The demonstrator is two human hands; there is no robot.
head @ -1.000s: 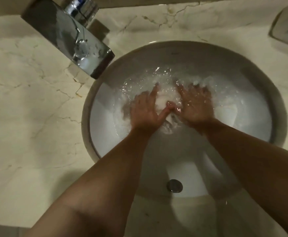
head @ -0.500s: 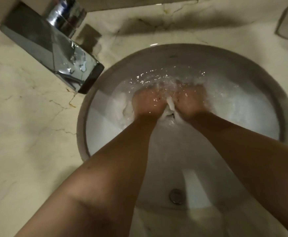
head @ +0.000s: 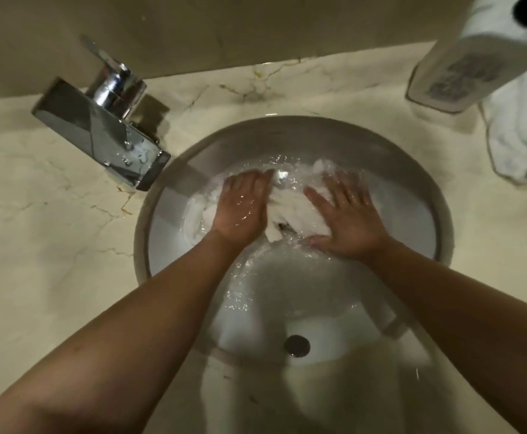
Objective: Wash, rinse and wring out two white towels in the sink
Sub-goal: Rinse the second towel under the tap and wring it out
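A white towel (head: 296, 211) lies bunched in the water at the far side of the round white sink (head: 428, 195). My left hand (head: 240, 208) presses flat on its left part, fingers together and pointing away. My right hand (head: 346, 217) lies flat on its right part with fingers spread. Neither hand grips the cloth. Water ripples around both hands. A second white towel (head: 522, 139) lies on the counter at the far right, beside the sink.
A chrome tap (head: 105, 142) juts over the sink's left rim from the marble counter (head: 45, 233). A white bottle (head: 472, 61) stands at the back right, partly over the towel on the counter. The overflow hole (head: 296, 345) shows in the near wall of the sink.
Half a second ago both hands were closed on the towel, knuckles together. Now they have opened and lie flat on it, a little apart. The view has tilted up.
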